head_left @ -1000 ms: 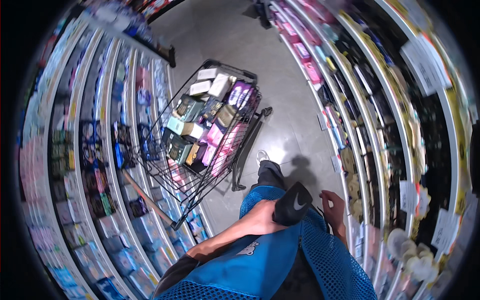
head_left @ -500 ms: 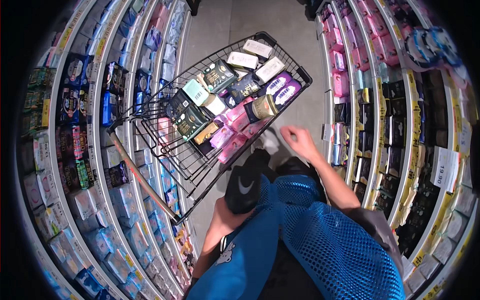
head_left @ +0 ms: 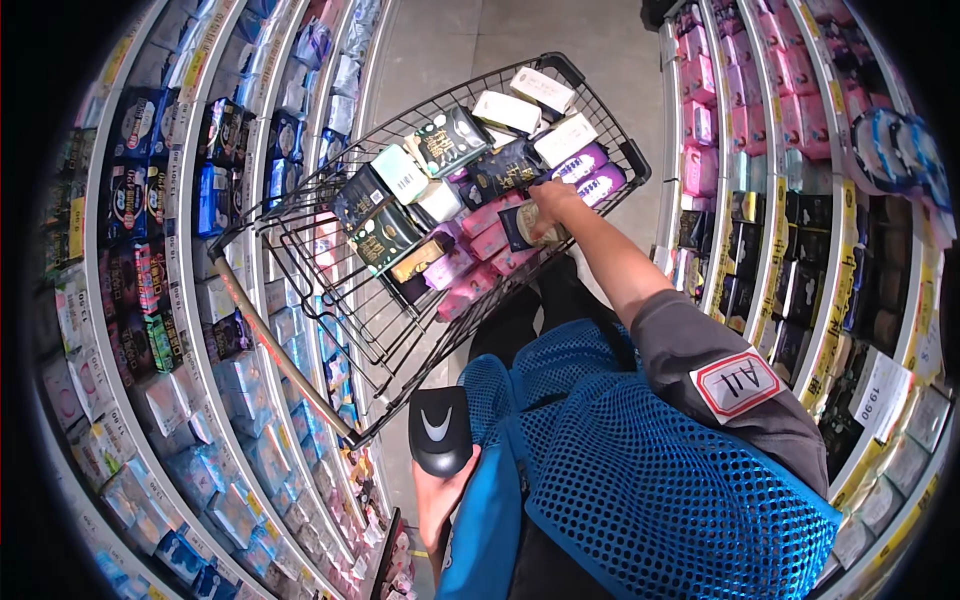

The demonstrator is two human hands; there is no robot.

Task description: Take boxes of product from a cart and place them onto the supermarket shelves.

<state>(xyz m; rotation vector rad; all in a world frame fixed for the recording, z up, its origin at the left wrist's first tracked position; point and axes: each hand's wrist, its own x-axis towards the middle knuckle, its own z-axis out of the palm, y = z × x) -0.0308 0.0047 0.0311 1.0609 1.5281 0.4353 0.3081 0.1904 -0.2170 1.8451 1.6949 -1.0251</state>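
Note:
My left hand, low in the view, is closed around a black handheld barcode scanner with a pale curved mark on its top. Stretched forward over the near side of a black wire shopping cart, my right hand has its fingers curled over the end of a black-and-gold package; the fingertips are partly hidden. Beside that package lie pink packs, a dark blue pack and purple packs. White boxes sit at the cart's far end, dark green packs farther left.
Shelves of blue and dark packs rise on the left, shelves of pink and black packs on the right. The cart's handle points toward the left shelf. Grey floor runs along the aisle beyond. A blue-and-white hanging object juts out at right.
My right hand has reached forward from beside the cart onto the black-and-gold package. My left hand with the scanner has drawn back, lower and leftward.

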